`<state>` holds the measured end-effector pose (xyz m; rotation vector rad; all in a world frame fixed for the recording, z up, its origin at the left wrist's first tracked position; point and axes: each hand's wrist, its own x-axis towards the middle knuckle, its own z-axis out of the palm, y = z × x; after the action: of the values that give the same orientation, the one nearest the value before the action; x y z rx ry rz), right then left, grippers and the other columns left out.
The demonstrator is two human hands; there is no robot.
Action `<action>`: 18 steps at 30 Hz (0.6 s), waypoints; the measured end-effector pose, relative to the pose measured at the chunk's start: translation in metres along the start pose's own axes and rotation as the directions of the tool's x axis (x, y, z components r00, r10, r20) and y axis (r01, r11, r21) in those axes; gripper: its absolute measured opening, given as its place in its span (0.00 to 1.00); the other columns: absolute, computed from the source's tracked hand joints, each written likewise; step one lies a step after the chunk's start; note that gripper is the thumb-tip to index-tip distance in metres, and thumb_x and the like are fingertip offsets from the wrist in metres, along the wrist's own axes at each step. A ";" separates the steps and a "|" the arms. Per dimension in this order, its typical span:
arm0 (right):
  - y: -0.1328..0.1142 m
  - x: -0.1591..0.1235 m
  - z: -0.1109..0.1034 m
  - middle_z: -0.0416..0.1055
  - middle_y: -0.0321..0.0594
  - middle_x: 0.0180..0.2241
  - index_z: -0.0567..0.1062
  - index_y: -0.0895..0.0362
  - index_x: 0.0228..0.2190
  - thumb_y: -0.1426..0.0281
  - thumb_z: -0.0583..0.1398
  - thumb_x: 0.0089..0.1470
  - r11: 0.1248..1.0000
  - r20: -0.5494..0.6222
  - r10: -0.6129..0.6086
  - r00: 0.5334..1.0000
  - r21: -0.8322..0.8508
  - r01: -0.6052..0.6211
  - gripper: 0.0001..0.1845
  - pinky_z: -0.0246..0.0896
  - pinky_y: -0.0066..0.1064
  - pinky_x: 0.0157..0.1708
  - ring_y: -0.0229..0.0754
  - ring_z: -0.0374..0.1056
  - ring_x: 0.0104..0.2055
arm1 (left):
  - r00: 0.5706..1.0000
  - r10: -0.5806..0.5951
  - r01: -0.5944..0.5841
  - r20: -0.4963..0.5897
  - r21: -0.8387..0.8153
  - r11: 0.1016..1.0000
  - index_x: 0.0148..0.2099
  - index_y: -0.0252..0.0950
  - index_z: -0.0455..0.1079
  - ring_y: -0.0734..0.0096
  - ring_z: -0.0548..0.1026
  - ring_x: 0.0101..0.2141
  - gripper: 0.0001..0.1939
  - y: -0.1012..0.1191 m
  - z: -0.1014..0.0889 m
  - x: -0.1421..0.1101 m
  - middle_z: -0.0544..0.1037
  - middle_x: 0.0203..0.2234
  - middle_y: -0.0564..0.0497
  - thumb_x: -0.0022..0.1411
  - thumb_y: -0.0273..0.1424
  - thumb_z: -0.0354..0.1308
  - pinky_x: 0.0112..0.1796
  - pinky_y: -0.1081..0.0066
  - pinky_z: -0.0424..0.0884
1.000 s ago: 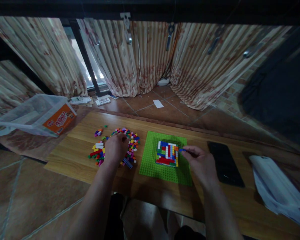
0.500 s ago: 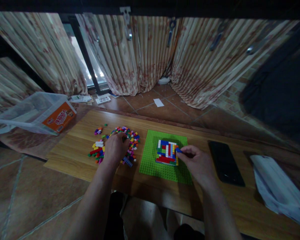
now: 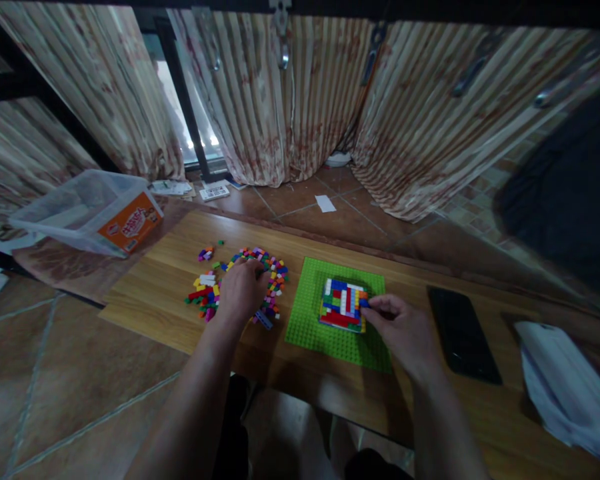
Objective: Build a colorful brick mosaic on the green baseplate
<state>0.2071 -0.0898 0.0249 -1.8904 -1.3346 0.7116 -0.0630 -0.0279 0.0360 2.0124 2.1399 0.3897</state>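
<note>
A green baseplate lies on a low wooden table, carrying a small multicoloured brick build. My right hand pinches a small blue brick against the build's right edge. Left of the plate spreads a pile of small loose coloured bricks. My left hand rests on that pile with its fingers curled down into the bricks; what they hold, if anything, is hidden.
A black phone lies right of the plate, with a white cloth or bag at the far right. A clear plastic bin with an orange label lies on the floor at left. Curtains hang behind.
My right hand has brought the blue brick from beside the build onto its right edge. My left hand has stayed on the brick pile. The camera has shifted slightly.
</note>
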 end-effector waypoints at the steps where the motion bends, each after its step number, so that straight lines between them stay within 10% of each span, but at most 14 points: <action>1: 0.000 0.000 0.000 0.77 0.40 0.27 0.77 0.54 0.28 0.55 0.63 0.39 1.000 0.000 0.004 1.000 -0.001 -0.004 0.16 0.60 0.36 0.32 0.45 0.71 0.29 | 1.000 0.003 -0.003 0.005 -0.001 1.000 0.45 0.36 0.78 0.58 0.77 0.42 0.15 0.000 -0.001 0.000 0.80 0.40 0.43 0.62 0.34 0.53 0.45 0.65 0.70; 18: -0.001 -0.001 -0.003 0.77 0.40 0.27 0.78 0.54 0.27 0.53 0.59 0.45 0.990 0.020 -0.009 1.000 -0.140 0.012 0.18 0.59 0.37 0.32 0.46 0.70 0.29 | 1.000 -0.002 0.002 -0.004 -0.037 0.999 0.44 0.36 0.78 0.58 0.78 0.41 0.14 -0.001 0.002 -0.001 0.81 0.38 0.44 0.62 0.36 0.54 0.42 0.66 0.70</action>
<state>0.2087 -0.0912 0.0279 -1.9890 -1.4385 0.6469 -0.0629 -0.0291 0.0340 1.9916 2.1207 0.4309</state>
